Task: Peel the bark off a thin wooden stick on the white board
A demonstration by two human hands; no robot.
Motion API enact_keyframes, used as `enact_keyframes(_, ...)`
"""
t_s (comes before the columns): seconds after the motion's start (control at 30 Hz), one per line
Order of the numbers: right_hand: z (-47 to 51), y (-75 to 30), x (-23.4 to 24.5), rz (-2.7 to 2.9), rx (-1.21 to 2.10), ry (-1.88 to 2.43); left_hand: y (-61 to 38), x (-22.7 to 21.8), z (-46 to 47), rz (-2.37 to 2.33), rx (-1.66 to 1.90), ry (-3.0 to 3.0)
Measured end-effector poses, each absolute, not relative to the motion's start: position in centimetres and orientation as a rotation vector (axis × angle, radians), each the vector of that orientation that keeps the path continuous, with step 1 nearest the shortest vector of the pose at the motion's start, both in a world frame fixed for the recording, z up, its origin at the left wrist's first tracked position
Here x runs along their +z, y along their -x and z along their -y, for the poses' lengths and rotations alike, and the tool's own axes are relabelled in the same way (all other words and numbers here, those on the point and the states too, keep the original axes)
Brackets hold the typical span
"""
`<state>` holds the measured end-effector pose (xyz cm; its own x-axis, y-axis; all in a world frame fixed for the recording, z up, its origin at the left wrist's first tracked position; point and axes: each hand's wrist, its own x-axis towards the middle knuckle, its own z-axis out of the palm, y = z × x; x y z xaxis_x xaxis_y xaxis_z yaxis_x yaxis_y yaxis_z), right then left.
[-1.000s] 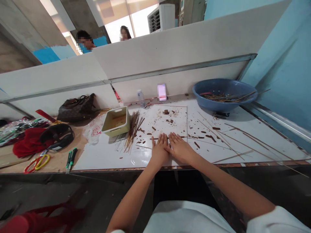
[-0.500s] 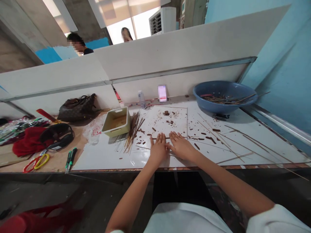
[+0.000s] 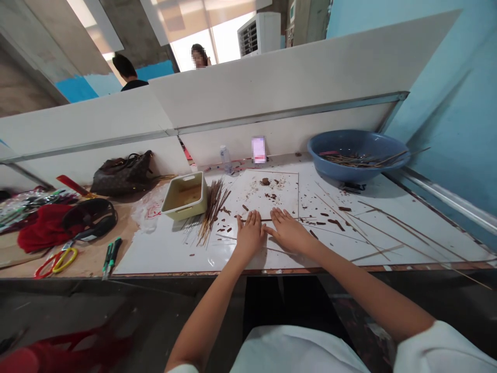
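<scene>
A thin brown stick (image 3: 267, 220) lies crosswise on the white board (image 3: 163, 256) that covers part of the table (image 3: 87, 264), running under the fingers of both hands. The left hand (image 3: 250, 237) and the right hand (image 3: 289, 233) are both open, palms down and fingers spread, resting on the board just beside each other; neither is closed around anything.

At 10 o'clock from the hands, a bundle of sticks (image 3: 212, 217) lies on the board, just beside a cream tray (image 3: 184, 196). Dark chips (image 3: 266, 181) are scattered at 12 o'clock, with a water bottle (image 3: 225, 159) and a blurred phone (image 3: 258, 149) beyond them. A blue basin (image 3: 365, 173) holding more sticks sits at 2 o'clock, and long loose sticks (image 3: 392, 233) lie at 3 o'clock. Off the board at 9 o'clock are scissors (image 3: 69, 257), green-handled tools (image 3: 111, 256) and a handbag (image 3: 122, 173).
</scene>
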<state>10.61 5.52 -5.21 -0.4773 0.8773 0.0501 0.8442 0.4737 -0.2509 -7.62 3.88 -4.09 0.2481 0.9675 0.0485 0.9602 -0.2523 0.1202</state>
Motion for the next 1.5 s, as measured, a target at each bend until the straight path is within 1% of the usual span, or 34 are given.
enact_keyframes(0.27, -2.1, -12.0, -7.7, 2.577, 0.204, 1.374, 9.2, -5.4, -0.3, -1.868, 0.222, -2.547)
enact_keyframes(0.47, -5.0, -11.4, -6.5, 2.581, 0.197, 1.478, 8.7, -4.1, -3.4, -1.910, 0.162, -2.462)
enact_keyframes(0.7, -1.7, -12.3, -8.0, 2.560, 0.180, 1.398, 9.7, -5.8, -0.1, -1.925, 0.234, -2.568)
enact_keyframes(0.93, -4.5, -11.5, -6.6, 2.570, 0.193, 1.490, 9.4, -4.6, -3.3, -1.928, 0.189, -2.478)
enact_keyframes(1.13, -1.7, -12.4, -8.4, 2.541, 0.168, 1.404, 9.8, -6.0, -0.1, -1.987, 0.285, -2.537)
enact_keyframes(1.37, -4.5, -11.7, -6.4, 2.561, 0.256, 1.518, 9.3, -4.5, -2.6, -1.999, 0.203, -2.440)
enact_keyframes(1.5, -3.0, -12.1, -7.3, 2.544, 0.225, 1.467, 9.7, -5.0, -0.8, -1.998, 0.235, -2.459)
